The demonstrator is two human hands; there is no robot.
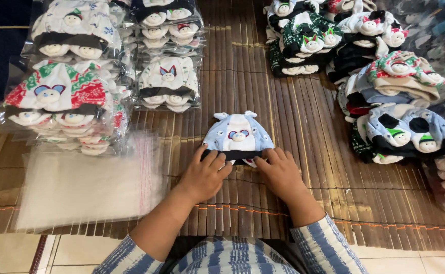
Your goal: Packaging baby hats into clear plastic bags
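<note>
At the centre of the head view, a light-blue baby hat (238, 134) with small ears lies flat on the bamboo mat (293, 122). The left hand (204, 175) presses its fingers on the hat's dark lower band at 7 o'clock; the right hand (280, 172) does the same at 5 o'clock. Both hands are flat, fingers extended, gripping nothing. A stack of clear plastic bags (85, 185) lies at 9 o'clock. Bagged hats (60, 96) are stacked at 10 o'clock; loose hats (400, 101) are piled at 2 o'clock.
</note>
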